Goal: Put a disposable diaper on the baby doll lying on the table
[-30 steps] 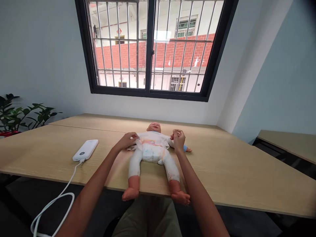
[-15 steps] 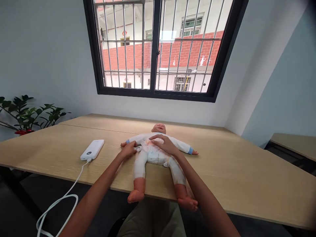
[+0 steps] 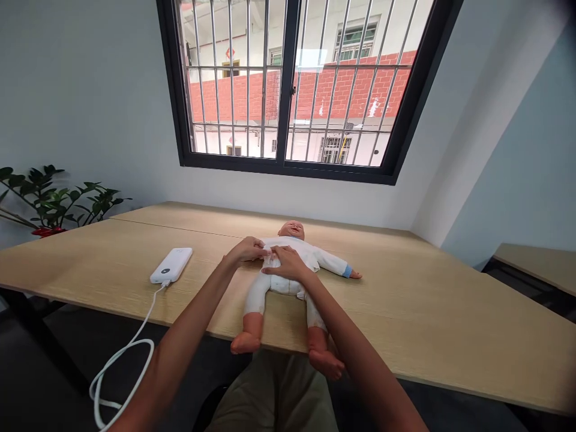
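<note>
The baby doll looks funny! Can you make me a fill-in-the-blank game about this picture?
1. The left hand and right hand rest on the baby doll, which lies on its ____.
2. Its ____ stick out past the edge of the table.
3. The window has metal ____ across it.

Missing words: back, feet, bars.

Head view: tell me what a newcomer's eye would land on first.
A baby doll in a white suit lies on its back on the wood table, with the left hand and right hand both on its middle. Above, a barred window shows a red brick wall. A white power bank sits left of the doll, its cable trailing over the edge.
</note>
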{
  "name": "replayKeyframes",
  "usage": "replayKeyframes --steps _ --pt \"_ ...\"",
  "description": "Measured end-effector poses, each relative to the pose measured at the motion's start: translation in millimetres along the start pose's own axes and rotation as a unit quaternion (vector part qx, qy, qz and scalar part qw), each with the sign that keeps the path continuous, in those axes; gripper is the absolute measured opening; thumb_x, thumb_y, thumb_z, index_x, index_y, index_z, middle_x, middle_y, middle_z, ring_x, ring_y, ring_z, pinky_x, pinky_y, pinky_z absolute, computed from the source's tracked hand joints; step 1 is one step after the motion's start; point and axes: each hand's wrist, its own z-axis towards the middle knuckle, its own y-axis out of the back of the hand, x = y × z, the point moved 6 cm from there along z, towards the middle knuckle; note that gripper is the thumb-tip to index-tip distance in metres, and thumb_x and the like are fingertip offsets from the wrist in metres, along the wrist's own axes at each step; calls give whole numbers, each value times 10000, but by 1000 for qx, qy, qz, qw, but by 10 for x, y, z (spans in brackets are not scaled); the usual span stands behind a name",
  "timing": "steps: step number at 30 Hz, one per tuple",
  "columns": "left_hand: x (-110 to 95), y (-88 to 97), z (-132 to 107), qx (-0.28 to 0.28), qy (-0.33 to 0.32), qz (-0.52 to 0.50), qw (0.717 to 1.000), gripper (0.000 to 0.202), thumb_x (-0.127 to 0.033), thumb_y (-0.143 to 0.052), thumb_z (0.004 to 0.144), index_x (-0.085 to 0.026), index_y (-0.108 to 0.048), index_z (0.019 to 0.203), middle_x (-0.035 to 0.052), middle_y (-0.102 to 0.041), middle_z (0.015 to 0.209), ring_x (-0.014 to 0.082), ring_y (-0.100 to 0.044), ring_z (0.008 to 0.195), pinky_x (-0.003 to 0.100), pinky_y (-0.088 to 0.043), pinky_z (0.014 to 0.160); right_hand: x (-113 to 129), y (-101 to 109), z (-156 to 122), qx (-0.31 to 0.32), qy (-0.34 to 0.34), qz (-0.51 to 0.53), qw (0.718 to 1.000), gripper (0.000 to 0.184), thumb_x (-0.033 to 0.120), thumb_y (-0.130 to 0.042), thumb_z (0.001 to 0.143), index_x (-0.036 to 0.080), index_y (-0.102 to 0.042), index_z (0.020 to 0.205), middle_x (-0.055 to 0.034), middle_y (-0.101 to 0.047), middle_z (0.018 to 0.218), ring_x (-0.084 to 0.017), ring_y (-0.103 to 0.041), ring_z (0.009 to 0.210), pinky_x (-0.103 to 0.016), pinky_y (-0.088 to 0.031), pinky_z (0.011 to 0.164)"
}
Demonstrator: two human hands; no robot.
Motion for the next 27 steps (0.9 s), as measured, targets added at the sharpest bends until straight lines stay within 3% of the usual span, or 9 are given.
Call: replayKeyframes --steps 3,6,9,12,15,19,23,27 --pt "-53 -298 156 -16 -22 -53 998 229 -315 -762 604 -150 -604 600 4 -593 552 111 -490 529 236 -333 519 -108 0 -19 -32 -15 74 997 548 493 -838 670 207 -642 1095 -113 -670 1079 -350 -583 1120 -543 -415 1011" --pt "-20 -524 204 -26 -48 -75 996 196 -299 -733 629 -154 -602 612 11 -613 594 123 -521 564 244 -376 545 -253 -22 -62 -59 -25 260 964 945 443 -888 593 245 -443 1403 -132 -580 1313 -315 -540 1248 -515 -416 1069" --pt "4 -616 167 -49 -101 -57 992 229 -322 -735 641 -150 -594 585 13 -614 593 132 -531 569 248 -378 552 -327 -59 -88 -61 -21 411 909 1220 365 -914 528 284 -218 1526 -156 -455 1461 -279 -469 1360 -470 -419 1102" --pt "19 -618 122 -74 -142 1 987 222 -345 -711 688 -136 -651 643 26 -645 627 160 -563 618 259 -389 587 -338 -78 -95 -49 -33 445 894 1272 290 -922 468 287 -216 1526 -181 -407 1498 -283 -474 1362 -463 -443 1086" --pt "38 -597 96 -81 -156 59 983 256 -378 -675 758 -127 -711 728 44 -681 708 184 -585 686 279 -415 639 -331 -47 -103 -43 -35 454 889 1209 256 -904 487 306 -259 1509 -171 -407 1515 -272 -554 1283 -459 -483 1049" --pt "52 -541 49 -106 -179 108 972 353 -386 -525 894 -146 -701 703 52 -652 756 198 -584 754 312 -445 722 -453 105 -137 -137 -57 482 864 797 294 -784 653 280 -448 1376 -109 -583 1367 -233 -512 1335 -420 -448 1094" --pt "99 -543 33 -87 -198 126 968 237 -330 -599 860 -158 -756 903 65 -655 865 213 -605 846 319 -469 767 -581 168 -176 -199 -101 519 825 612 315 -738 638 245 -543 1214 -83 -663 1200 -221 -601 1206 -373 -507 1006" --pt "164 -521 53 -96 -188 134 968 247 -294 -628 853 -167 -737 1036 66 -629 922 215 -605 912 322 -483 818 -583 172 -185 -207 -106 500 834 532 325 -727 614 235 -570 1114 -57 -670 1074 -193 -645 1042 -319 -544 877"
